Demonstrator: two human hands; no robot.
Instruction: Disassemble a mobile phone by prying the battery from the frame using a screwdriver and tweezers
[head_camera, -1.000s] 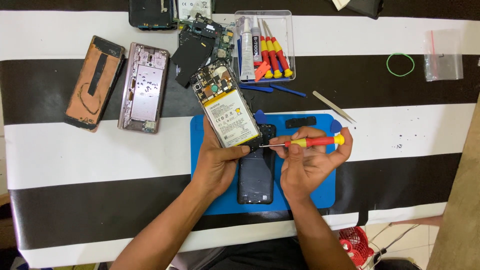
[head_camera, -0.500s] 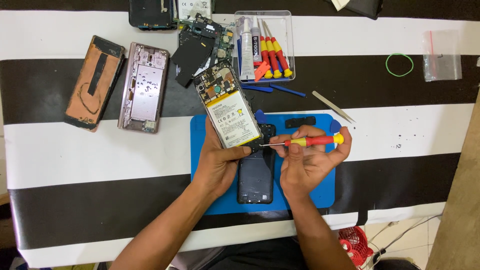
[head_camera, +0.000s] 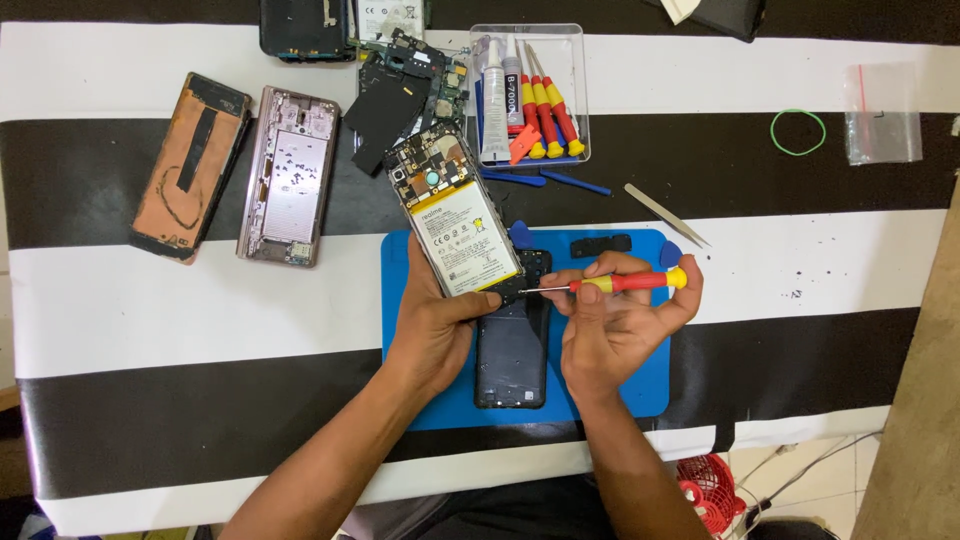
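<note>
Left hand (head_camera: 432, 335) is wrapped around the lower end of the opened phone (head_camera: 455, 215), fingers closed on its edges, holding it tilted up off the blue mat (head_camera: 640, 380) with the battery side facing the camera. Right hand (head_camera: 615, 330) has its fingers pinched shut around the red and yellow screwdriver (head_camera: 615, 284), lying nearly flat, tip right at the bottom corner of the phone near the left thumb.

If I were doing this step, I'd say the main thing is keeping the tip seated square in the screw head before turning. Coming in at that shallow an angle looks like a good way to cam out and chew the head (those tiny screws strip fast). I'd tip the driver more upright, or rotate the phone so the screw faces the tip. Light downward push, slow twist with the fingertips.

Also worth watching: the dark back cover (head_camera: 512, 345) sits flat on the mat right under both hands, so a dropped screw could roll under it. The clear tray (head_camera: 578, 100) with the spare drivers is well apart, up past the mat. Can't tell whether the tip is actually in a screw, too small.
</note>
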